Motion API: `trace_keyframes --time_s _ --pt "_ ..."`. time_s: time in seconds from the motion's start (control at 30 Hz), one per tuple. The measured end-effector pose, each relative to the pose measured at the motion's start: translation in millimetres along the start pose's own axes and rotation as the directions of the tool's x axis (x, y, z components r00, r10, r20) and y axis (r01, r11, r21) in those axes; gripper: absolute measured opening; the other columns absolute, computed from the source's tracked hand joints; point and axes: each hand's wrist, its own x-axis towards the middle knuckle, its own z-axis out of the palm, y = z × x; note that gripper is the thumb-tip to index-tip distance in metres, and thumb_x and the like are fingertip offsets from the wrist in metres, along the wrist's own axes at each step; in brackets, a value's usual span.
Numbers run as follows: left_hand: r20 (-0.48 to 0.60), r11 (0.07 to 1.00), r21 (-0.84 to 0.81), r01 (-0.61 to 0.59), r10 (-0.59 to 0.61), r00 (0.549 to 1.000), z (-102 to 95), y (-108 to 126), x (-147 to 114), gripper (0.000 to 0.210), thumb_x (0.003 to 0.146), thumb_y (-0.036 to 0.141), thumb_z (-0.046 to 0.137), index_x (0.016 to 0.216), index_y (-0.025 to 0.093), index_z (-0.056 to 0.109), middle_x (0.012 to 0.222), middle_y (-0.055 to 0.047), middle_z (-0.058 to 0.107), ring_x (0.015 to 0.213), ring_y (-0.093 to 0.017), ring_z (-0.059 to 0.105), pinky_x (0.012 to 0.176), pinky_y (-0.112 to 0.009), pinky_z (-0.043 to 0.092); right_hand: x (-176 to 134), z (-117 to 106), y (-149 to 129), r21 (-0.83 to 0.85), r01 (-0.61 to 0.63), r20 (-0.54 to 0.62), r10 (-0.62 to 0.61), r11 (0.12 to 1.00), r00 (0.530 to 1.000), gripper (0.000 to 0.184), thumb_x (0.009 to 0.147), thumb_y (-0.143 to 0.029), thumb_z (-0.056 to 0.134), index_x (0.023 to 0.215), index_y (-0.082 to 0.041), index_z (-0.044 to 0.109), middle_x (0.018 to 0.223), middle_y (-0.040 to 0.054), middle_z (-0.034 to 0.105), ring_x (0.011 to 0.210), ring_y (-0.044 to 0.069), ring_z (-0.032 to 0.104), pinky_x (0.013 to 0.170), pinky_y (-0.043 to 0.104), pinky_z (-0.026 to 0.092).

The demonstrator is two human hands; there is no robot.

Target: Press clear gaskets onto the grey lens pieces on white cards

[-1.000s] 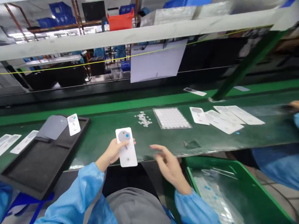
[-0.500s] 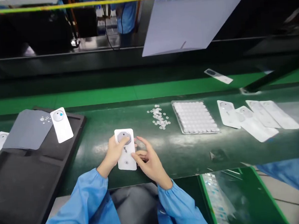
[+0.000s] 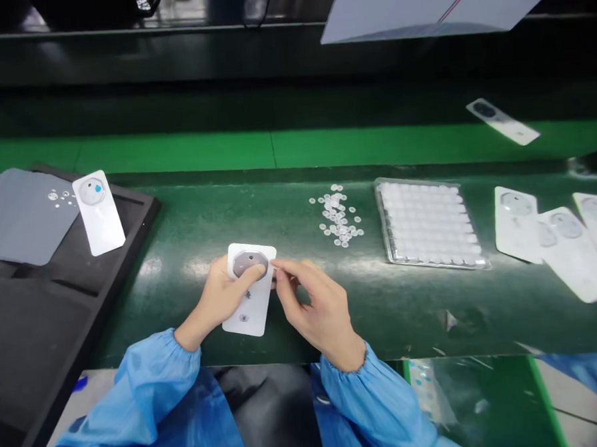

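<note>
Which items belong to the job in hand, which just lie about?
Likely in the job:
white card, held in left hand; right hand at its edge

Lying about, role unclear:
small translucent discs
clear tray of white pieces
black tray
grey sheet
other white cards

blue sleeves (image 3: 156, 368) with gathered cuffs (image 3: 179, 353), apparently a dark-grey top (image 3: 271, 412).

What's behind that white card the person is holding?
Green tabletop shows around the white card. The left hand has its thumb on the front; its other fingers are mostly hidden, as is the card's back.
</note>
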Motion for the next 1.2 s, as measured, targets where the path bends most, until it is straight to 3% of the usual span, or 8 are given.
trace_keyframes --time_s 0.1,0.23,0.53,0.7,0.87,0.97,1.1,1.2 --pt "0.017 0.999 0.044 -0.017 0.016 1.0 -0.7 -1.0 -0.4 0.02 0.086 0.033 0.074 0.086 0.013 0.073 0.07 0.0 0.066 0.059 -0.011 0.057 0.052 -0.02 0.043 4.7 2.8 5.5 -0.052 0.091 0.017 -0.09 0.995 0.996 0.024 0.098 -0.009 0.06 0.118 -0.019 0.07 0.09 0.006 0.07 0.078 0.016 0.067 0.072 0.029 0.058" --pt "0.026 0.998 0.061 0.003 -0.005 1.0 -2.0 -0.2 -0.7 0.026 0.088 0.038 0.072 0.08 0.014 0.067 0.068 0.0 0.062 0.058 -0.011 0.054 0.051 -0.02 0.042 4.3 9.6 12.9 -0.117 0.125 0.002 -0.125 0.985 0.992 0.026 0.099 -0.009 0.058 0.118 -0.022 0.072 0.092 0.0057 0.071 0.079 0.016 0.068 0.069 0.027 0.058" --pt "0.017 0.987 0.149 -0.052 0.05 0.999 -2.2 1.5 -2.9 0.015 0.085 0.03 0.072 0.085 0.015 0.071 0.078 -0.002 0.069 0.068 -0.015 0.061 0.06 -0.023 0.048 7.0 10.5 9.1 -0.17 0.033 0.057 -0.023 0.985 0.998 0.021 0.103 -0.02 0.054 0.109 -0.025 0.074 0.098 0.0058 0.076 0.085 0.018 0.072 0.078 0.032 0.061" --pt "0.048 0.991 0.119 -0.056 0.051 0.998 -3.0 -0.2 -3.1 0.016 0.085 0.03 0.072 0.09 0.015 0.072 0.083 -0.003 0.071 0.072 -0.016 0.063 0.063 -0.024 0.049 9.0 10.7 6.4 -0.206 0.009 0.073 0.006 0.979 0.997 0.016 0.102 -0.022 0.055 0.1 -0.023 0.07 0.095 0.0062 0.072 0.078 0.017 0.068 0.071 0.03 0.057" --pt "0.076 0.989 -0.077 0.13 -0.124 0.989 -2.8 -0.8 -3.0 0.022 0.08 0.033 0.077 0.09 0.015 0.069 0.078 -0.002 0.069 0.064 -0.015 0.062 0.057 -0.024 0.048 7.9 10.6 8.0 -0.065 -0.032 0.064 0.036 0.997 0.997 0.01 0.1 -0.02 0.056 0.099 -0.023 0.066 0.091 0.0046 0.067 0.073 0.016 0.062 0.063 0.029 0.052" --pt "0.074 0.98 -0.131 0.15 -0.141 0.987 -2.2 -0.3 -2.6 0.023 0.078 0.032 0.079 0.089 0.015 0.069 0.079 -0.002 0.07 0.065 -0.015 0.063 0.058 -0.023 0.049 7.3 9.0 8.9 0.042 -0.09 0.036 0.089 0.995 0.995 0.008 0.1 -0.02 0.058 0.096 -0.022 0.065 0.088 0.0036 0.065 0.071 0.015 0.058 0.061 0.028 0.05" --pt "0.067 0.972 -0.146 0.181 -0.173 0.983 -0.7 0.5 -2.2 0.025 0.077 0.032 0.081 0.09 0.014 0.069 0.08 -0.004 0.073 0.066 -0.017 0.067 0.057 -0.023 0.05 7.0 9.1 9.7 0.19 -0.251 0.018 0.252 0.949 0.967 0.013 0.1 -0.029 0.06 0.093 -0.021 0.067 0.085 0.0036 0.064 0.067 0.014 0.057 0.059 0.029 0.048" --pt "0.116 0.944 -0.219 0.247 -0.226 0.967 0.1 1.9 -1.8 0.032 0.077 0.035 0.082 0.098 0.015 0.07 0.09 -0.009 0.077 0.073 -0.023 0.074 0.064 -0.029 0.057 5.7 2.2 11.6 0.352 -0.371 0.035 0.384 0.859 0.923 0.018 0.098 -0.038 0.064 0.092 -0.021 0.067 0.082 0.0027 0.063 0.066 0.014 0.058 0.058 0.029 0.048"
